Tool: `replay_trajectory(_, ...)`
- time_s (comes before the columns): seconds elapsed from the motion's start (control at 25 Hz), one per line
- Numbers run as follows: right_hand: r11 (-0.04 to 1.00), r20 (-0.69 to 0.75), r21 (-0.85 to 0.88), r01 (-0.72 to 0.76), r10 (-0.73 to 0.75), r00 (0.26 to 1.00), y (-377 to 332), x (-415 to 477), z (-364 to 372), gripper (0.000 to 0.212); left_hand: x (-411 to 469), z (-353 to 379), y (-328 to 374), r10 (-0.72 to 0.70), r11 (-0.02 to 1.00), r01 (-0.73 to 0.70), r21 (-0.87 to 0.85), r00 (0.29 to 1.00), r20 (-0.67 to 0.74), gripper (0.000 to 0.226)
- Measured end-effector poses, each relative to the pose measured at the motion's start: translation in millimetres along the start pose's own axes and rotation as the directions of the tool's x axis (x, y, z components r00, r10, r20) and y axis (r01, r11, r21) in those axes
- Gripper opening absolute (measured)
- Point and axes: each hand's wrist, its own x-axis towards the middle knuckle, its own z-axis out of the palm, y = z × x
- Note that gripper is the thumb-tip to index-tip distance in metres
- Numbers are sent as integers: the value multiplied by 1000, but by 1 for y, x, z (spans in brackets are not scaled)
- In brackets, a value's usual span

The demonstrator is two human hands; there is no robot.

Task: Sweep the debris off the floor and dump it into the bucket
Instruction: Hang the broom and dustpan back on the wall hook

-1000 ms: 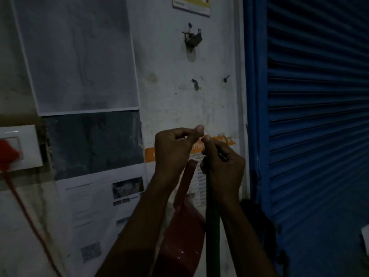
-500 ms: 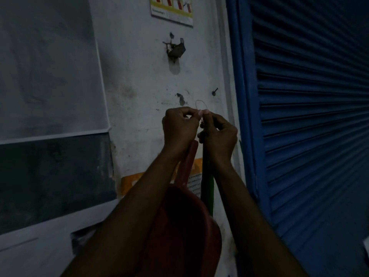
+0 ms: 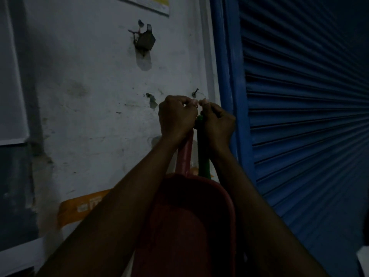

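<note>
Both hands are raised to the small dark metal nail (image 3: pixel 195 94) near the right edge of the scuffed white plaster wall (image 3: pixel 89 116). The left hand (image 3: pixel 175 118) and right hand (image 3: pixel 217 122) each pinch the thin pale string loop (image 3: pixel 201 93) just beside the nail (whether it is hooked on cannot be determined). The red plastic dustpan (image 3: pixel 191 216) hangs below the left hand and the green broom handle (image 3: pixel 203 160) below the right. The blue corrugated roller shutter (image 3: pixel 299 116) adjoins the wall.
</note>
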Motion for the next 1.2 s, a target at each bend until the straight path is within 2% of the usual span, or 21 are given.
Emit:
replay_trajectory(0.2,998,23,-57,-19,20,1000,20,32,-21,19,5,35,-12,8,998,-3,64,997,-74,16)
replay_trajectory(0.32,997,14,-69,22,-21,1000,27,49,-23,21,12,49,-15,44,996,-36,75,994,-96,18)
replay_trajectory(0.48,972,24,-201,125,-123,992,34,71,-21,23,22,57,-16,62,992,-45,120,987,-145,21)
replay_trajectory(0.6,961,44,-208,184,-179,983,40,78,-15,20,27,54,-21,67,986,-39,160,983,-173,22)
replay_trajectory(0.8,948,21,-227,223,-224,974,39,93,-2,20,41,51,-11,136,979,-105,177,975,-174,23)
replay_trajectory(0.92,911,40,-332,245,-246,968,37,102,9,22,59,50,-6,65,984,-45,171,991,-115,25)
replay_trajectory(1.04,880,77,-439,181,-164,983,42,107,12,25,67,46,-8,-25,970,29,240,1000,-18,24)
replay_trajectory(1.2,895,169,-430,121,-52,984,39,96,-3,21,56,40,-12,-37,934,1,356,995,96,23)
